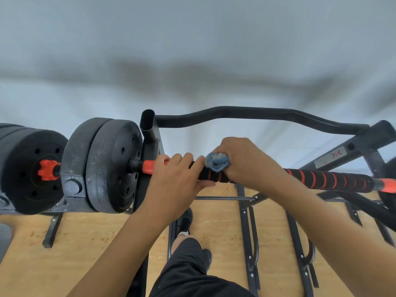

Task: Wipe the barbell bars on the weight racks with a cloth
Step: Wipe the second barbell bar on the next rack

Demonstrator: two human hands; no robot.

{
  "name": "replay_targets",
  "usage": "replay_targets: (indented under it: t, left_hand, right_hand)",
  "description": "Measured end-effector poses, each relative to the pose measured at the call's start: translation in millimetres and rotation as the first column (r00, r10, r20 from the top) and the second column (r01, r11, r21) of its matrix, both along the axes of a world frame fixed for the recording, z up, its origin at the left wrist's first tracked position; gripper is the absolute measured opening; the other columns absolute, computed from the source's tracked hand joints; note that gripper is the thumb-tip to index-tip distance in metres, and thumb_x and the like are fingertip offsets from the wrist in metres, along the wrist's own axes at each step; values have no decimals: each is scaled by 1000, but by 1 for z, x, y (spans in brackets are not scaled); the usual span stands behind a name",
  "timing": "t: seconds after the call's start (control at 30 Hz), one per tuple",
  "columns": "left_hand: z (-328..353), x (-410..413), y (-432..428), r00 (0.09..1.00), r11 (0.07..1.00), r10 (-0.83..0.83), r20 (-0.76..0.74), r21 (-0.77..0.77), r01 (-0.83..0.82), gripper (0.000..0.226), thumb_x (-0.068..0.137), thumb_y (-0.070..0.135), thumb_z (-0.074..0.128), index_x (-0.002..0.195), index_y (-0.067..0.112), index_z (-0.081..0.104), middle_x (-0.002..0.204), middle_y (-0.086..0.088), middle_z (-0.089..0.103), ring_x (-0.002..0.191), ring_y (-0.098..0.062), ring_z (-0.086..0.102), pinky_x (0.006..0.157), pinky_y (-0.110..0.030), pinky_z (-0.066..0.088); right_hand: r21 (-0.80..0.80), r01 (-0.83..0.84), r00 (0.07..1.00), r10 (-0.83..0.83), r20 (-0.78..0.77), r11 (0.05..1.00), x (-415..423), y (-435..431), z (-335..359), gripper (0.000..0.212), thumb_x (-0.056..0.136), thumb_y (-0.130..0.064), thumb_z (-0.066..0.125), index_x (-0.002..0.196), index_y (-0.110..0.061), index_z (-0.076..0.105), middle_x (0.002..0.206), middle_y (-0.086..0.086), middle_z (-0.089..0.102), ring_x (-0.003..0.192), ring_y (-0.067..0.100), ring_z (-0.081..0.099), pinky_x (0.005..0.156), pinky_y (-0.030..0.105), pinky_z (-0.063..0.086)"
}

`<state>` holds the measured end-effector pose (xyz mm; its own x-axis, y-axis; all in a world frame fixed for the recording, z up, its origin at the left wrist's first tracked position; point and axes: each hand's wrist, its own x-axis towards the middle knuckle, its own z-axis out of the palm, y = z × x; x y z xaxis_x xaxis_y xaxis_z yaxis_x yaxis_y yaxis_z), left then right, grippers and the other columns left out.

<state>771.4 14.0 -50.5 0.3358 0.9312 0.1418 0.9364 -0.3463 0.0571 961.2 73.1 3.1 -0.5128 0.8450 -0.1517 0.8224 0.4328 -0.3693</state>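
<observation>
Two hands on the barbell bar (pixel 327 179): left hand (pixel 177 179) curls fingers (pixel 182 158) round it, right hand (pixel 246 161) grips cloth (pixel 217 161) against it. We read only a chevron logo on rack sticker (pixel 331 158); plates (pixel 111 166) left.

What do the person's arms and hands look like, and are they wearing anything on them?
Both arms are bare as far as the picture shows, with no sleeves in sight. The left hand and the right hand have no gloves on. No ring, watch or bracelet shows on either one. Lower down, the person wears loose black fabric shorts.
</observation>
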Motion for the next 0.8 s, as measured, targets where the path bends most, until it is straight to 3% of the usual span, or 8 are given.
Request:
replay_targets:
  t: [0.07, 0.13, 0.3, 0.37, 0.43, 0.5, 0.57, 0.8]
  left_hand:
    - [2, -2, 5, 998, 999, -41, -51, -26, 40, 75, 101, 70, 0, 118, 22, 56, 91, 2, 59, 78, -22, 54, 76, -40, 41]
    - [8, -4, 10, 992, 994, -85, -96, -76, 78, 73, 99, 65, -5, 122, 24, 51, 97, 3, 60, 82, -20, 55, 75, -37, 40]
    - [22, -7, 31, 979, 957, -159, -129, -262, 121, 55, 93, 70, 22, 117, 25, 43, 98, 8, 62, 81, -17, 59, 67, -32, 38]
    - [21, -8, 37, 986, 936, -137, -93, -338, 99, 58, 89, 79, 47, 114, 27, 43, 93, 9, 62, 79, -16, 61, 63, -32, 41]
    - [15, -6, 39, 984, 956, -111, -139, -287, 67, 63, 82, 81, 61, 110, 27, 44, 86, 9, 61, 73, -16, 61, 61, -32, 46]
    - [9, -3, 42, 979, 986, -82, -189, -158, 52, 50, 91, 72, 58, 108, 26, 49, 81, 8, 61, 69, -17, 61, 63, -32, 51]
    - [9, -3, 49, 984, 988, -94, -151, -139, 73, 41, 95, 67, 55, 103, 27, 54, 78, 8, 60, 70, -16, 62, 66, -32, 53]
    - [24, -7, 79, 993, 812, -94, 65, -572, 114, 31, 88, 59, 72, 91, 31, 59, 77, 7, 66, 71, -10, 63, 66, -28, 53]
  right_hand:
    - [61, 17, 999, -15, -32, 998, 1, -16, -3, 14, 86, -14, 69, 99, -18, 72, 95, -4, 51, 81, 13, 53, 70, 34, 53]
    - [123, 14, 999, -10, -35, 992, 4, -29, -5, 26, 84, -15, 75, 110, -14, 71, 101, -2, 48, 86, 15, 52, 68, 34, 55]
    - [183, -24, 997, 38, -73, 983, 12, -46, -12, 60, 65, -7, 92, 121, -9, 70, 102, 4, 55, 92, 20, 58, 61, 35, 60]
    - [218, -25, 997, 39, -61, 976, 13, -45, -11, 63, 63, -8, 93, 121, -9, 70, 104, 6, 57, 94, 21, 60, 60, 35, 60]
    - [249, -28, 999, 39, -37, 968, 10, -42, -8, 61, 61, -8, 94, 118, -8, 70, 103, 6, 58, 92, 22, 60, 57, 35, 59]
    - [279, -36, 999, 46, -28, 960, 5, -42, -8, 61, 57, -8, 95, 114, -6, 71, 99, 8, 59, 88, 23, 62, 54, 33, 57]
    - [310, -20, 998, 37, -49, 951, 2, -45, -11, 63, 53, -7, 96, 111, -4, 72, 96, 8, 59, 85, 23, 62, 51, 33, 56]
    - [339, 10, 999, 8, -52, 941, 8, -58, -16, 68, 46, -2, 98, 109, -7, 73, 95, 8, 60, 82, 24, 63, 49, 25, 48]
